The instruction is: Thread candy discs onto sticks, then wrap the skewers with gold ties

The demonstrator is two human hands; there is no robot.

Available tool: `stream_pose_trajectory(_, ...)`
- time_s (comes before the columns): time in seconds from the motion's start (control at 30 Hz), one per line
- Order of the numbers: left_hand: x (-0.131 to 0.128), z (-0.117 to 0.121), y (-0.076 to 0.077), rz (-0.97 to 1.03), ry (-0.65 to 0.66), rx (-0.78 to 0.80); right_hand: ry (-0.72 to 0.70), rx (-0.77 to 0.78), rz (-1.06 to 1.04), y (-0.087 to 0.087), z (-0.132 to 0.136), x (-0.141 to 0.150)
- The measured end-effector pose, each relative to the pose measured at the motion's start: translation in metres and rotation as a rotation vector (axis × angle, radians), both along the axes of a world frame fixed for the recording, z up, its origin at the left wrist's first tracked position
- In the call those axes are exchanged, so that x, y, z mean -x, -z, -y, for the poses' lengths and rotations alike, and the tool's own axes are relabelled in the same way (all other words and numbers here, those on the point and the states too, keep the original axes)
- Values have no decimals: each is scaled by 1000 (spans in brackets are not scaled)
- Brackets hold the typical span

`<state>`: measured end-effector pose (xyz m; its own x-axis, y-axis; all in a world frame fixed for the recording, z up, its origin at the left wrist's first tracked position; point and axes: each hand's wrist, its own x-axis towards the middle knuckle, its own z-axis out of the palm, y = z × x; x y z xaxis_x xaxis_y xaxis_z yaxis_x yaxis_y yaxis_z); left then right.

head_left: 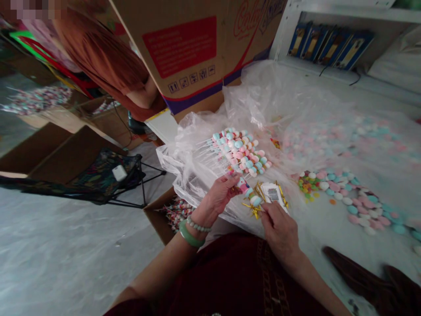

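My left hand (221,193), with a green bangle and a bead bracelet on the wrist, is closed on a marshmallow skewer (247,191) of pink, white and blue pieces. My right hand (279,228) pinches the skewer's lower end, beside gold twist ties (255,210) and a small stack of clear wrappers (272,193). Just beyond lies a pile of finished marshmallow skewers (240,151) on a clear plastic sheet (263,101).
Loose pink, blue and white marshmallows (358,202) and small coloured candies (307,186) spread to the right. A big cardboard box (197,48) stands behind. Another person in an orange-brown sleeve (108,61) is at the upper left. A carton with skewers (174,213) sits on the floor.
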<state>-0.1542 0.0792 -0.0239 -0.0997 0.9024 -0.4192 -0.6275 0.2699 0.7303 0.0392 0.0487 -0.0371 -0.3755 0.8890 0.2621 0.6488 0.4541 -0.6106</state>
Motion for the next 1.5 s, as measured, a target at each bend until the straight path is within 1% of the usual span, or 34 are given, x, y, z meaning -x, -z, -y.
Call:
stream_pose_trajectory(0.07,-1,2,-1,5,19,-13,18,-20,-11,-3,1,0)
stream_pose_trajectory(0.1,-1,3,-1,8,27,-26,40,11,-32,-4,1,0)
stream_pose_trajectory(0.13,-1,4,-1,12,34,-40,65,74,-66,-6,0,0)
stream_pose_trajectory(0.2,-2,5,0,18,39,-63,121,281,-181,-8,-2,1)
stream_pose_trajectory(0.3,-1,6,1,17,34,-58,183,658,-450,-10,-5,3)
stream_pose_trajectory(0.33,0,6,2,17,38,-54,195,761,-544,-11,-6,3)
stream_pose_trajectory(0.4,2,6,4,23,55,-54,216,904,-702,-13,-7,5)
stream_pose_trajectory(0.47,4,7,6,31,77,-65,233,995,-790,-16,-8,5)
stream_pose_trajectory(0.53,5,7,7,36,90,-67,237,1057,-822,-19,-9,6)
stream_pose_trajectory(0.63,6,8,5,21,77,-45,232,1099,-834,-21,-11,6)
stream_pose_trajectory(0.73,7,9,3,-4,60,-46,242,1105,-854,-20,-12,5)
stream_pose_trajectory(0.83,6,9,1,-8,92,-60,250,1127,-868,-17,-13,6)
stream_pose_trajectory(0.93,2,9,0,-10,82,-53,262,1086,-850,-13,-11,8)
stream_pose_trajectory(1.03,-5,8,1,2,48,-56,264,954,-776,-6,-6,12)
stream_pose_trajectory(1.13,-11,8,7,23,45,-58,248,806,-602,-2,-1,14)
stream_pose_trajectory(1.27,-13,9,17,90,48,-58,165,498,-290,-2,1,11)
stream_pose_trajectory(1.33,-10,8,20,128,40,-42,118,367,-184,-2,2,8)
stream_pose_trajectory(1.4,-6,6,19,137,26,-11,94,297,-126,0,2,6)
stream_pose_trajectory(1.5,-1,3,13,113,0,35,79,268,-92,4,2,4)
